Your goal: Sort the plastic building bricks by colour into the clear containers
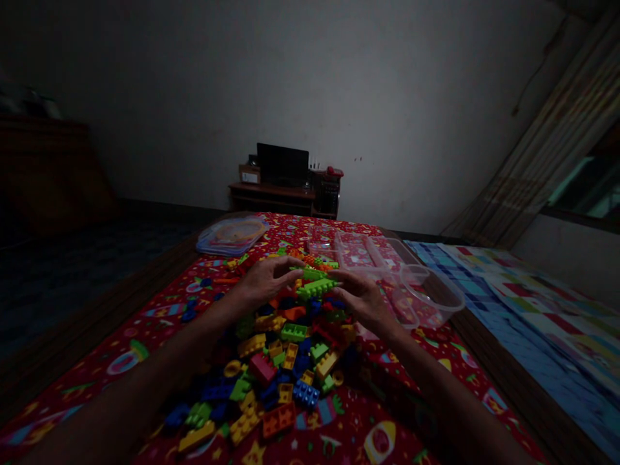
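Note:
Over a heap of plastic toy bricks, long green toy bricks (316, 288) sit between my two hands, one close behind the other. My left hand (266, 280) is closed, thumb and fingers pinching at the left end of the green piece. From the other side my right hand (362, 298) grips the right end between thumb and fingers. Whether the green pieces are joined cannot be made out. Below them lie a green brick (293, 332), a red brick (263, 369), a blue brick (306, 392) and an orange brick (279, 421) among many others.
Clear plastic containers (431, 300) with compartments stand right of the heap. Stacked translucent lids (232, 235) lie at the far left of the red patterned cloth (382, 394). Beyond the table are a monitor (283, 165) on a desk and, at right, a bed (523, 310).

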{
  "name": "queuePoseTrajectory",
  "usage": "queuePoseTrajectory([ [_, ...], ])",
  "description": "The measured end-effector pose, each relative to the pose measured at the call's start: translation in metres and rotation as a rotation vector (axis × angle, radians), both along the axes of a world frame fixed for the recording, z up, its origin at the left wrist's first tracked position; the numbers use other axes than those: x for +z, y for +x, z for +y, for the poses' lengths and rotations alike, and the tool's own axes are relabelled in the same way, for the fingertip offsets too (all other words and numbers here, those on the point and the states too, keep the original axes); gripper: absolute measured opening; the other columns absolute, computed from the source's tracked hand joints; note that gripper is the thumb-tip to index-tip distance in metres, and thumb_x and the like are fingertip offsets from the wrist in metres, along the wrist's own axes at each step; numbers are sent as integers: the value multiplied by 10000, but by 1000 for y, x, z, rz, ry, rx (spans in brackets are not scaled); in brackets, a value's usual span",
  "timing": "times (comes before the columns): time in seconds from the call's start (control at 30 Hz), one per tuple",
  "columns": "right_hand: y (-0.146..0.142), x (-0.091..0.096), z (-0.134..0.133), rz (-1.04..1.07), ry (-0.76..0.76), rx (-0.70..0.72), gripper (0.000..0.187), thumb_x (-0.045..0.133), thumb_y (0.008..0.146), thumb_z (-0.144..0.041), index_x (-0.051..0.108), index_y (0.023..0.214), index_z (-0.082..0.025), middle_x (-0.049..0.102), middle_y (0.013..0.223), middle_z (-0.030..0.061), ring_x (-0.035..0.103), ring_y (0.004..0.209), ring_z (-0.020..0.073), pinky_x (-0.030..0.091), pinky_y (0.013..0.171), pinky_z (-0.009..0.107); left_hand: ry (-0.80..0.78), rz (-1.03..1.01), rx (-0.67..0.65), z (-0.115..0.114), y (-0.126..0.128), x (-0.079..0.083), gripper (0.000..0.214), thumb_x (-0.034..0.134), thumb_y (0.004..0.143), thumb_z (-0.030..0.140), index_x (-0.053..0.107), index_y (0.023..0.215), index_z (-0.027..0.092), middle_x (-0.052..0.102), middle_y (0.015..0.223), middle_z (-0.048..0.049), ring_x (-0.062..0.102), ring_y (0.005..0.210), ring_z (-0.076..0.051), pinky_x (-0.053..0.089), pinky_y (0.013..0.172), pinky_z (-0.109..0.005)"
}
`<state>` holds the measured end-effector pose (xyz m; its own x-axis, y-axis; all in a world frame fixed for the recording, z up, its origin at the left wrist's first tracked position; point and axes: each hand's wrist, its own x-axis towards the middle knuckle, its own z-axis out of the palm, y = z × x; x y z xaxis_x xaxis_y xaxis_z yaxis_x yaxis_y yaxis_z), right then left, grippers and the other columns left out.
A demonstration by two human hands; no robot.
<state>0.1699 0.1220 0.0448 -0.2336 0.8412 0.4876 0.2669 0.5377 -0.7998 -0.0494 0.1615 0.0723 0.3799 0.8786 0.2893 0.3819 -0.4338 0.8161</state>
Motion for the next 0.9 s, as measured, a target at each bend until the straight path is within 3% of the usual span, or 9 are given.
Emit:
queuePoseTrajectory([
  [0.2,-1,-5,-3,-316,214,-119,244,570,819,-183,596,1061,-181,656,892,64,610,765,155,506,694,301,-140,-60,-19,-13,9,4,386,620,677,490,668,868,158,683,715,-22,637,667,-187,513,626,-298],
  [0.33,0,-6,-5,-400,337,-107,215,554,842,-203,550,1057,-207,608,1085,98,578,995,186,484,818,326,-239,-112,-49,-15,10,1,420,624,683,530,648,888,165,685,710,-20,639,656,-186,524,636,-312],
  [0.4,1,-4,-7,-402,360,-68,235,537,854,-214,525,1089,-211,601,1101,89,572,1005,176,474,828,315,-247,-114,-62,-15,9,0,446,610,695,567,644,888,166,682,701,-19,637,647,-184,525,631,-310],
  [0.5,1,0,-10,-368,299,-11,210,527,857,-235,531,1065,-203,627,975,40,593,842,134,470,726,258,-186,-64,-50,-11,6,-1,490,561,699,644,645,795,171,664,658,-10,625,621,-181,517,593,-290],
  [0.6,0,5,-10,-333,228,-42,156,543,825,-247,553,969,-188,614,858,8,567,725,112,441,640,228,-78,5,6,-3,0,-3,542,478,727,693,652,746,180,682,711,-20,630,646,-191,510,556,-275],
  [0.77,10,10,1,-184,96,-137,161,532,801,-301,535,911,-184,533,644,-40,492,555,91,372,497,201,57,95,62,4,-18,3,544,428,785,656,689,877,188,723,854,-46,650,798,-218,522,633,-275],
  [0.9,26,15,11,-120,42,-182,198,540,808,-352,543,910,-182,572,638,-27,525,546,101,400,498,210,124,179,103,3,-31,14,514,437,790,629,695,917,203,732,829,-28,657,772,-211,513,678,-282],
])
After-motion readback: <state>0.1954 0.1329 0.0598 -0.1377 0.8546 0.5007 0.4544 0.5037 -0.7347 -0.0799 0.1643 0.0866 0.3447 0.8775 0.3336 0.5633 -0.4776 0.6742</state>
